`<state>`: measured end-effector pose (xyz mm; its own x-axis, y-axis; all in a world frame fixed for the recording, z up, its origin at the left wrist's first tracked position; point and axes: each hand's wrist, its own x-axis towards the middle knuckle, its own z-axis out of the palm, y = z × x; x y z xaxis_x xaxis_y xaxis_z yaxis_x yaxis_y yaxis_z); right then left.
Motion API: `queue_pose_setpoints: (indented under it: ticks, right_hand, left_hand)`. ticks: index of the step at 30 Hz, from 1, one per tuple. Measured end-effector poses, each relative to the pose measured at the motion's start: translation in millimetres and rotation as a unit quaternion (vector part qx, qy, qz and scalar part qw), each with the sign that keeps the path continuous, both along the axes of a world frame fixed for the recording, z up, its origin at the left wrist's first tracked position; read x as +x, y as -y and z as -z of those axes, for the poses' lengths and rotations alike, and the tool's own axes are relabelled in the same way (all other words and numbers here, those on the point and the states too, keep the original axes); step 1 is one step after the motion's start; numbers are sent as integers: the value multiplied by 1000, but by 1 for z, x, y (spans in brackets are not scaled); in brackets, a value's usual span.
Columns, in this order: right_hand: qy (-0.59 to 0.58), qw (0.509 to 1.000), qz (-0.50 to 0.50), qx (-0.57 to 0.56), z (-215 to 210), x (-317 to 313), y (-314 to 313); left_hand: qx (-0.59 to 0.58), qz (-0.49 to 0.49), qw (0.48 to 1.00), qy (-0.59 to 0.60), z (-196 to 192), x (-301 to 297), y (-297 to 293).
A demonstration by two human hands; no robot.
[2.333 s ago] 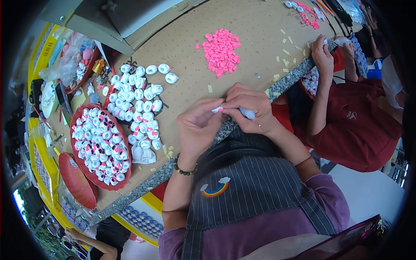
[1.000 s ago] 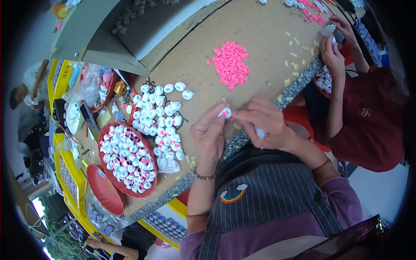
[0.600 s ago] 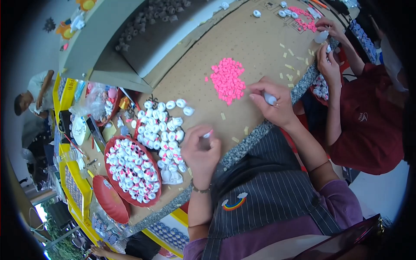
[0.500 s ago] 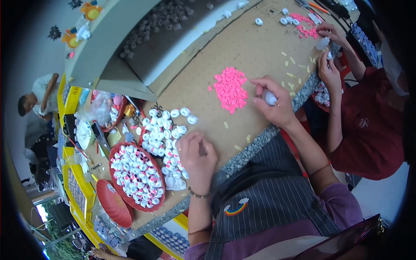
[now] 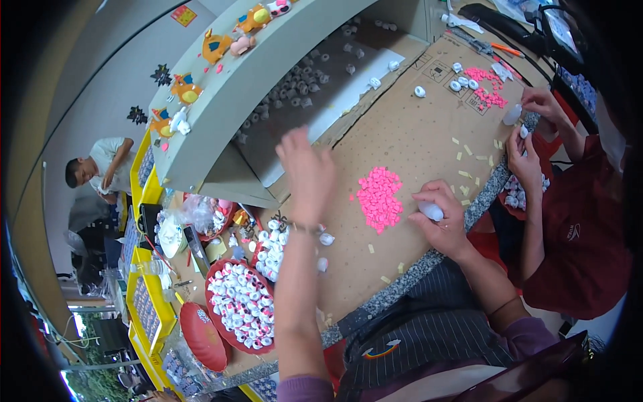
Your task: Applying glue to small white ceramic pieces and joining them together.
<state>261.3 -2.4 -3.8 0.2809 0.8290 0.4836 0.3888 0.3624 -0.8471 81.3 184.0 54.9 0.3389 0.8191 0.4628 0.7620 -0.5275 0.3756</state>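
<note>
My left hand (image 5: 305,175) is stretched out at the front of the grey box (image 5: 231,157), its fingers extended and its thumb apart, slightly blurred; I see nothing in it. Small white rounded toy parts (image 5: 305,82) lie inside that box, beyond my fingers. In my right hand (image 5: 445,224) a small whitish squeeze bottle (image 5: 431,211) is gripped above the board, close to the table edge. Just left of the bottle lies a heap of small pink pieces (image 5: 380,197). My left forearm hides part of the pile of white parts (image 5: 271,253) on the table.
A red dish (image 5: 240,305) of white-and-pink parts and another red dish (image 5: 203,335) stand at left. Orange toy figures (image 5: 216,45) sit on the box top. At right a co-worker's hands (image 5: 529,151) hold small parts. Yellowish strips (image 5: 464,173) are scattered on the board.
My left hand has gone from beside the white parts up and forward to the box. My right hand keeps hold of the bottle. The whole view has shifted, showing more of the box.
</note>
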Motion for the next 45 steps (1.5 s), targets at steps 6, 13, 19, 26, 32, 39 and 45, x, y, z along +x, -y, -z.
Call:
queue_pose_setpoints:
  ticks: [6,13,19,26,32,39,45]
  right_hand:
    - [-67,996,-59,-6,-2,0,-9]
    - [-111,990,-90,-11,6,6,-12]
    - [-220,972,-58,-54,5,10,-10]
    - [-270,957,-109,2,17,2,-6]
    - [-156,980,-119,-27,11,-5,-1]
    - [-126,980,-83,-128,-8,-9,30]
    - [-36,992,-108,-46,-25,-14,53]
  left_hand:
    - [16,8,994,-110,50,8,-147]
    - [26,30,994,-102,63,7,-164]
    - [-261,11,934,244,21,3,-52]
    - [-494,71,657,565,29,-39,119]
    - [-157,50,976,145,41,-29,159]
    - [-155,42,945,284,33,-41,177]
    - [-401,57,678,613,45,-42,206]
